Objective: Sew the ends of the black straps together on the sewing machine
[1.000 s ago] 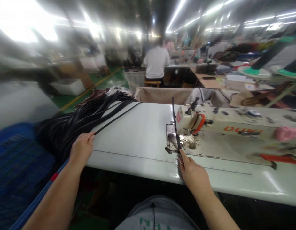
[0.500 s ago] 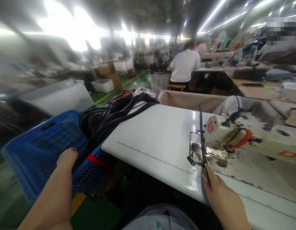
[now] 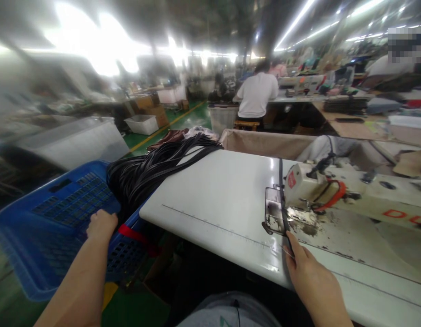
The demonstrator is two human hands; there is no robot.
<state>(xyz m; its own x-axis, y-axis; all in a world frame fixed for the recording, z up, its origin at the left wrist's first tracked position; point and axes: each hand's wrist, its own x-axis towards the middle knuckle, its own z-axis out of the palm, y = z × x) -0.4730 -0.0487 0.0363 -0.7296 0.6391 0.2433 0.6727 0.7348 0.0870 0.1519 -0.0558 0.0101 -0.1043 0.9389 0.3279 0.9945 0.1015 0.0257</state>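
Observation:
My right hand (image 3: pixel 311 274) pinches the near end of a narrow black strip (image 3: pixel 280 181) at the front of the sewing machine (image 3: pixel 319 188). The strip runs away from me over the metal plate (image 3: pixel 274 211), beside the machine's head. Over the blue plastic basket (image 3: pixel 17 213) at the left, my left hand (image 3: pixel 102 225) is closed next to a thick bundle of black strips (image 3: pixel 145 175). Whatever its fingers hold is hidden. The bundle hangs from the basket onto the far left corner of the white sewing table (image 3: pixel 210 195).
A red band (image 3: pixel 132 233) is tied on the basket's rim. Behind the table stands a beige fabric-lined bin (image 3: pixel 265 141). Further back, a person in a white shirt (image 3: pixel 258 95) sits facing away. White tubs (image 3: pixel 142 123) stand on the green floor at the left.
My left hand has moved slightly right, closer to the bundle of black strips. The right hand keeps its pinch on the strip, whose far end now lies lower. The view has shifted a little.

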